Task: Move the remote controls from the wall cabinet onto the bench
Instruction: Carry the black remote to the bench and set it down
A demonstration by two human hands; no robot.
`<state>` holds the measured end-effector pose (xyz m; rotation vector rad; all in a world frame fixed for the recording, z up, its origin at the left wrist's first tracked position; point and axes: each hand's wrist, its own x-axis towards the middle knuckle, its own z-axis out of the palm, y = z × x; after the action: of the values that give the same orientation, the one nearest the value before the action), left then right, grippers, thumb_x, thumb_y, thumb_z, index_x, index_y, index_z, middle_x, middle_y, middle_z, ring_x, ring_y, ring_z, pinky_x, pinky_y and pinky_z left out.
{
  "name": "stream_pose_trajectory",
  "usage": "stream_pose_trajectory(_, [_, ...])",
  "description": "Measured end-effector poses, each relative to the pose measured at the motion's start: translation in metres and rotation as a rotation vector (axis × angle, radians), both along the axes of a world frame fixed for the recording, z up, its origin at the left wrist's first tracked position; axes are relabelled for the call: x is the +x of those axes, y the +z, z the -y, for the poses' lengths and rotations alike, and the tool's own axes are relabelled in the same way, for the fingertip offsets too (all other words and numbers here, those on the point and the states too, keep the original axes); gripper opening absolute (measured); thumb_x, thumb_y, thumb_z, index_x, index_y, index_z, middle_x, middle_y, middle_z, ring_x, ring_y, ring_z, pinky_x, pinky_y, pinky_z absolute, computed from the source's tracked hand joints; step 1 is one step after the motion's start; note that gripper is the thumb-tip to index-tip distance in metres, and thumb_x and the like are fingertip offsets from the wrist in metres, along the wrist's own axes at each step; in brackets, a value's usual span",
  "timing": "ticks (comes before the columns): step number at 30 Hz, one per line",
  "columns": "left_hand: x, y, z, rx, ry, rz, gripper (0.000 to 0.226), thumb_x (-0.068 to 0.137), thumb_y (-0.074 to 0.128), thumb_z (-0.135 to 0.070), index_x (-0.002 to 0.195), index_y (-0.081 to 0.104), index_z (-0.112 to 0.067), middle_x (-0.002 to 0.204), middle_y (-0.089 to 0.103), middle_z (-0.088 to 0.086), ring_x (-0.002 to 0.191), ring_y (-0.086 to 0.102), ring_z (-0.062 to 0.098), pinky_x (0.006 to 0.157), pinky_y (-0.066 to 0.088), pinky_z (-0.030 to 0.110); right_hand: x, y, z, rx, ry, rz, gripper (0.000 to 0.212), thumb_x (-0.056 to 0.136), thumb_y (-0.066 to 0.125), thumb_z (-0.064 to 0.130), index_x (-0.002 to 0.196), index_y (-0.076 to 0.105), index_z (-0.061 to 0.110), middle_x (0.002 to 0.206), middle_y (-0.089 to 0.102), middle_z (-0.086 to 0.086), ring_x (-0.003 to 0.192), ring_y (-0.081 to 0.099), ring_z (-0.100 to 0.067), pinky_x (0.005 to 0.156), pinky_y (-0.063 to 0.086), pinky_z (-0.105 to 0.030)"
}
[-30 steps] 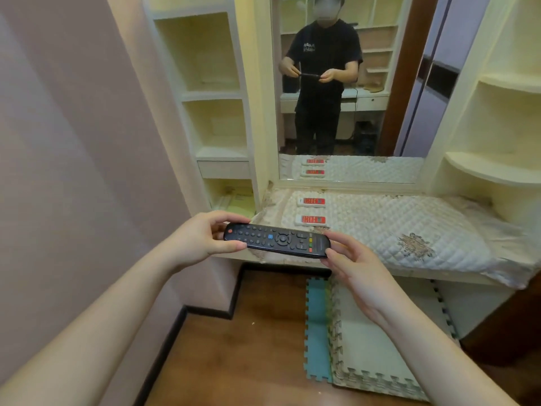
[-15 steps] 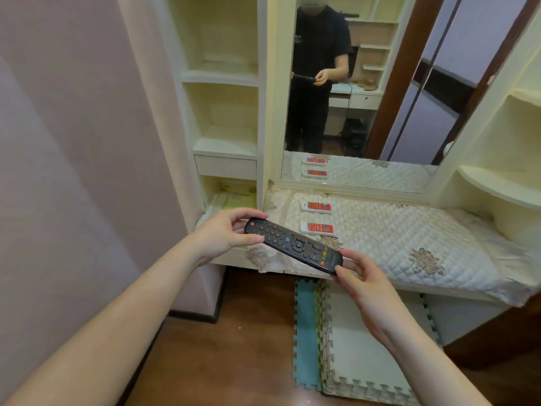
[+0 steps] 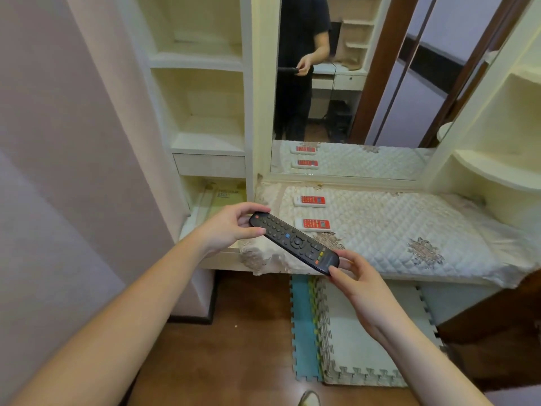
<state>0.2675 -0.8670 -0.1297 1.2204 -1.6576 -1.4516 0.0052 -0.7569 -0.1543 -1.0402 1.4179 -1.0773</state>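
black remote (image 3: 294, 242) over bench (image 3: 380, 230) edge

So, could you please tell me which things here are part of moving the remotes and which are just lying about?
Part of the job:
black remote, held by left hand and right hand
two white remotes on the quilted bench
wall cabinet

Lying about:
foam floor mats
mirror
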Motion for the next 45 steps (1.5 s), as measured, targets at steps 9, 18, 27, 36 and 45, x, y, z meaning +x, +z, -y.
stream_pose_trajectory(9, [-0.049, -0.017, 0.082, 0.034, -0.017, 0.082, 0.047, 0.079, 0.072, 0.001, 0.121, 0.060, -0.018, 0.117, 0.067, -0.002, 0.104, 0.066, 0.006, 0.082, 0.050, 0.015, -0.044, -0.025, 0.075, 0.042, 0.000, -0.002, 0.026, 0.092, 0.059, 0.014, 0.110, 0.056, 0.032, 0.114, 0.061, 0.006, 0.098, 0.062, -0.007, 0.076, 0.045, -0.023])
stream_pose_trajectory(18, [-0.118, -0.027, 0.175, -0.014, -0.120, 0.281, 0.048, 0.081, 0.074, -0.008, 0.122, 0.057, -0.026, 0.119, 0.062, -0.012, 0.104, 0.062, -0.002, 0.092, 0.047, 0.014, -0.103, -0.053, 0.149, 0.117, -0.063, 0.070, 0.026, 0.090, 0.060, 0.010, 0.111, 0.056, 0.025, 0.111, 0.063, 0.001, 0.085, 0.069, -0.013, 0.073, 0.049, -0.026])
stream_pose_trajectory(27, [-0.157, -0.069, 0.244, 0.027, -0.145, 0.232, 0.050, 0.077, 0.072, 0.008, 0.115, 0.055, -0.021, 0.119, 0.061, 0.002, 0.098, 0.064, 0.003, 0.088, 0.050, 0.018, -0.125, -0.081, 0.193, 0.185, -0.181, 0.141, 0.027, 0.089, 0.058, 0.000, 0.105, 0.059, 0.022, 0.105, 0.066, 0.000, 0.077, 0.069, -0.006, 0.069, 0.051, -0.021])
stream_pose_trajectory(36, [-0.163, -0.115, 0.308, 0.064, -0.180, 0.180, 0.050, 0.073, 0.077, 0.004, 0.111, 0.060, -0.023, 0.112, 0.065, 0.000, 0.096, 0.066, 0.008, 0.084, 0.052, 0.018, -0.108, -0.114, 0.237, 0.321, -0.330, 0.242, 0.026, 0.091, 0.052, -0.006, 0.109, 0.058, 0.011, 0.107, 0.066, -0.011, 0.087, 0.068, -0.017, 0.077, 0.054, -0.024])
stream_pose_trajectory(45, [-0.170, -0.147, 0.362, 0.069, -0.318, 0.186, 0.054, 0.075, 0.077, 0.001, 0.122, 0.061, -0.021, 0.122, 0.061, 0.003, 0.100, 0.064, 0.010, 0.081, 0.051, 0.012, -0.072, -0.133, 0.269, 0.418, -0.519, 0.281, 0.028, 0.091, 0.050, -0.009, 0.116, 0.054, 0.005, 0.111, 0.064, -0.019, 0.094, 0.064, -0.026, 0.080, 0.052, -0.030])
